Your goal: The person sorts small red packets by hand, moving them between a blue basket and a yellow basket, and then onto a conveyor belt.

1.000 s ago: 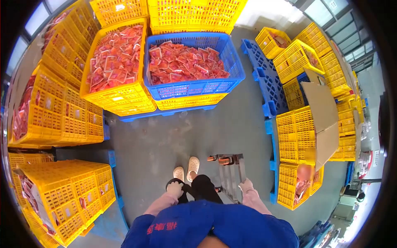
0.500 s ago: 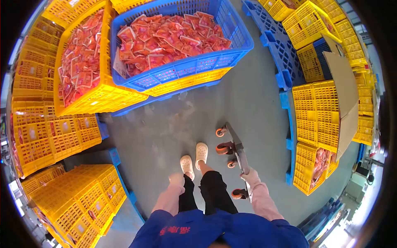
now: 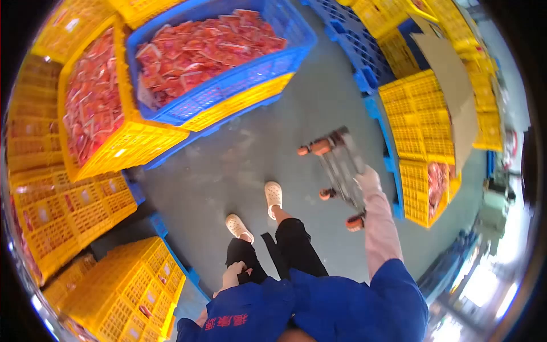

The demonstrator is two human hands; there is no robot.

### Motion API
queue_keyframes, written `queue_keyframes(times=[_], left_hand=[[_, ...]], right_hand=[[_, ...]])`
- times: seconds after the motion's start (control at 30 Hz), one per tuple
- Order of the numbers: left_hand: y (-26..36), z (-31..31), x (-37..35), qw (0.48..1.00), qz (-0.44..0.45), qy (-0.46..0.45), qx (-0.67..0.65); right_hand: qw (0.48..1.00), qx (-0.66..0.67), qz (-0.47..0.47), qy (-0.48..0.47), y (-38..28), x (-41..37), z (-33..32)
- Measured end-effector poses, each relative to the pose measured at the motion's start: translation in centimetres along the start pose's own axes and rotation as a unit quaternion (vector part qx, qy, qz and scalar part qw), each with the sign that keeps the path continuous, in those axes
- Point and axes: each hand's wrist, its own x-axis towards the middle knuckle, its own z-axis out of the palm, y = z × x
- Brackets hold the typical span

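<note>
- A grey metal dolly frame with orange-treaded caster wheels (image 3: 345, 169) is held at the person's right side, above the grey floor (image 3: 299, 134), with its wheels turned toward the legs; whether any edge is touching the floor cannot be told.
- The frame's outer long rail is gripped by the right hand (image 3: 369, 178), with the arm stretched out; the fingers are partly hidden and blurred.
- The left hand (image 3: 232, 276) is placed beside the thigh of the black cloth trousers (image 3: 298, 245); whether its fingers are curled around something dark there cannot be told.
- The frame is judged stiff and moderately heavy, with little risk of breakage; its weight is likely to be felt as a twist at the wrist when it is held by one rail.
- Smooth metal may be slippery, so a full wrap around the middle of a long rail is advised, or a rail in each hand for better balance.
- The casters are best avoided as holds, since they may swivel or roll under the fingers.
- Clearance is needed from the blue plastic pallet (image 3: 391, 158) nearby on the right.
</note>
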Motion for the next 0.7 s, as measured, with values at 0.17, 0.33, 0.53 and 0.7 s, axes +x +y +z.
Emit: queue_keyframes(times=[0.17, 0.33, 0.53, 0.7], left_hand=[[-6.0, 1.2, -2.3, 0.999, 0.023, 0.027, 0.028], [-11.6, 2.4, -5.4, 0.998, 0.002, 0.047, -0.041], [-13.8, 5.5, -7.2, 0.996, -0.069, 0.054, -0.008], [-13.6, 5.5, -8.5, 0.994, -0.088, 0.059, -0.027]], right_hand=[[0.994, -0.020, 0.002, -0.111, -6.4, -3.9, 13.3], [0.981, -0.068, -0.052, -0.173, -11.2, -4.7, 32.6], [0.972, -0.065, -0.065, -0.217, -19.2, -4.7, 46.6], [0.967, -0.065, -0.068, -0.238, -21.4, -5.4, 49.3]])
